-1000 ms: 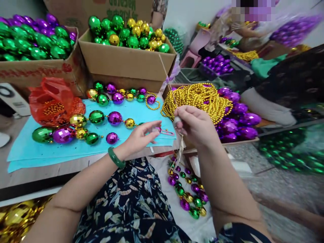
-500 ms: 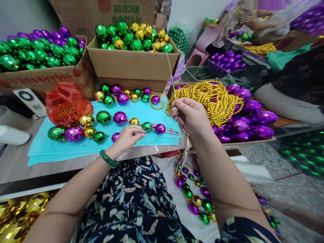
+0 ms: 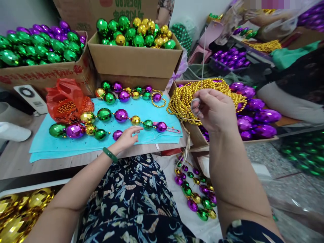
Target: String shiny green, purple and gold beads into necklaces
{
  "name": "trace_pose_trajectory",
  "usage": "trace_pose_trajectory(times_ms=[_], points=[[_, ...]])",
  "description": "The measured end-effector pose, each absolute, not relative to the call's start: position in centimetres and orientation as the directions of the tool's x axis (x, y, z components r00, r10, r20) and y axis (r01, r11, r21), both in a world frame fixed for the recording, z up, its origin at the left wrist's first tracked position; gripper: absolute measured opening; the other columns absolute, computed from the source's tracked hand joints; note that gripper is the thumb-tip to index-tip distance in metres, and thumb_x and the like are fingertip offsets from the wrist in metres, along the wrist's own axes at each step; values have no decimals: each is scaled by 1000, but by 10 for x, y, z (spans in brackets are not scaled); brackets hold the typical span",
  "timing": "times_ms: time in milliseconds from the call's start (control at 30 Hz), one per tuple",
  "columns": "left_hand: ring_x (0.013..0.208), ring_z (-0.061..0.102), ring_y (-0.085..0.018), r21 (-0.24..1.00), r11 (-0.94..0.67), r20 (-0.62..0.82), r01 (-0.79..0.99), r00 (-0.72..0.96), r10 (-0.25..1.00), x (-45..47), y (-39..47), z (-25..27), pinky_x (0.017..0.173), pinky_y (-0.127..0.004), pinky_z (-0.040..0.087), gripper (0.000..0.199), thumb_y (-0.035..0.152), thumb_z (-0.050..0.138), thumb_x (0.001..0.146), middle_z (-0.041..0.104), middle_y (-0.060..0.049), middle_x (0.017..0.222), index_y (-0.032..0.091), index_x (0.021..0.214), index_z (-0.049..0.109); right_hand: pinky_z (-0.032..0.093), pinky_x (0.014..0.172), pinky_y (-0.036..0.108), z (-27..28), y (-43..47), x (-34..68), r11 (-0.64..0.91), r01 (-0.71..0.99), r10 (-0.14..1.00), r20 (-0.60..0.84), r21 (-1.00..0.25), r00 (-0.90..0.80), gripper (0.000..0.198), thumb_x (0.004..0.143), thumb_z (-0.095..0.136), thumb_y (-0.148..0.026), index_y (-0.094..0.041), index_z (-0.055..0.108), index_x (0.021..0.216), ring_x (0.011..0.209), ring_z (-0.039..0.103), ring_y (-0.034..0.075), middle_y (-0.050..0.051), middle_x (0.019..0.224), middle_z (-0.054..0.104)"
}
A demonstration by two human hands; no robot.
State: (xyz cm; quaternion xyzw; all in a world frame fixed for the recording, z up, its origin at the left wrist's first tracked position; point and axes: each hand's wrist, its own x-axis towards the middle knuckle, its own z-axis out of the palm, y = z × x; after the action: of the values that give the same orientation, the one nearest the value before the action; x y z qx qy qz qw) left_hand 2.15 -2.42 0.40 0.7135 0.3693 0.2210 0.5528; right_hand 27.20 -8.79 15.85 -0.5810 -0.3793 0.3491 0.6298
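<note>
My right hand [image 3: 216, 106] is closed in a pinch on a thin, straight, needle-like piece [image 3: 204, 55] that points upward. It hovers over a heap of gold bead strings [image 3: 181, 101]. My left hand [image 3: 128, 138], with a green bangle, is held low over the front of the blue cloth [image 3: 101, 145], fingers apart and nothing in them. Right of it lies a row of large faceted beads, ending in a green bead [image 3: 148, 125] and a purple bead [image 3: 161, 127]. A fine thread runs near them. A pink slotted piece [image 3: 174, 130] lies partly behind the purple bead.
Behind the cloth stand a box of green and gold beads [image 3: 136, 60] and a box of green and purple beads [image 3: 45, 72]. A red plastic bag [image 3: 65, 101] lies left. Finished-looking bead necklaces [image 3: 194, 192] hang low, right of my lap. Another person's arm shows at the upper right.
My right hand has moved to the right with the needle-like piece. My left hand's fingers have spread from a pinch near the green bead, and the hand has drawn slightly back.
</note>
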Motion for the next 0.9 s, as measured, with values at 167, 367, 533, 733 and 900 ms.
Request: trace_pose_trajectory(times_ms=[167, 367, 533, 733, 900], points=[[102, 65, -21, 880, -235, -125, 413, 679, 723, 32, -30, -7, 86, -34, 54, 54, 8, 49, 71, 65, -11, 120, 14, 124, 59, 18, 35, 24, 171, -93, 271, 92, 1, 861, 80, -996, 503, 14, 86, 50, -16, -16, 58, 74, 40, 46, 5, -2, 53, 55], [97, 66, -21, 820, -295, -172, 490, 704, 689, 28, -34, -5, 89, -33, 50, 30, 27, 58, 80, 72, -7, 106, 18, 105, 71, 17, 36, 25, 165, -91, 286, 90, -11, 839, 70, -996, 540, 17, 87, 50, -12, -16, 59, 73, 38, 47, 5, -2, 52, 55], [88, 66, -19, 770, -395, -120, 502, 721, 683, 8, -27, -10, 85, -31, 49, 21, 26, 55, 84, 74, -5, 94, 19, 89, 74, 18, 38, 24, 146, -89, 315, -32, -89, 776, -81, -996, 625, 18, 85, 49, -8, -15, 57, 71, 38, 45, 5, -1, 51, 54], [90, 62, -22, 441, -587, -94, 679, 685, 722, -12, -24, -6, 83, -33, 47, 27, 20, 44, 89, 70, -9, 93, 15, 90, 71, 14, 38, 20, 126, -102, 372, -63, -193, 654, -187, -979, 733, 16, 83, 49, -7, -15, 54, 69, 37, 37, 4, -3, 50, 47], [95, 55, -29, -41, -622, -97, 782, 616, 782, -18, -20, 8, 72, -36, 46, 32, 7, 36, 85, 63, -17, 92, 9, 87, 68, 12, 40, 22, 123, -119, 431, -122, -30, 526, -91, -992, 845, 30, 86, 39, -5, -18, 46, 60, 37, 31, 4, -5, 47, 38]])
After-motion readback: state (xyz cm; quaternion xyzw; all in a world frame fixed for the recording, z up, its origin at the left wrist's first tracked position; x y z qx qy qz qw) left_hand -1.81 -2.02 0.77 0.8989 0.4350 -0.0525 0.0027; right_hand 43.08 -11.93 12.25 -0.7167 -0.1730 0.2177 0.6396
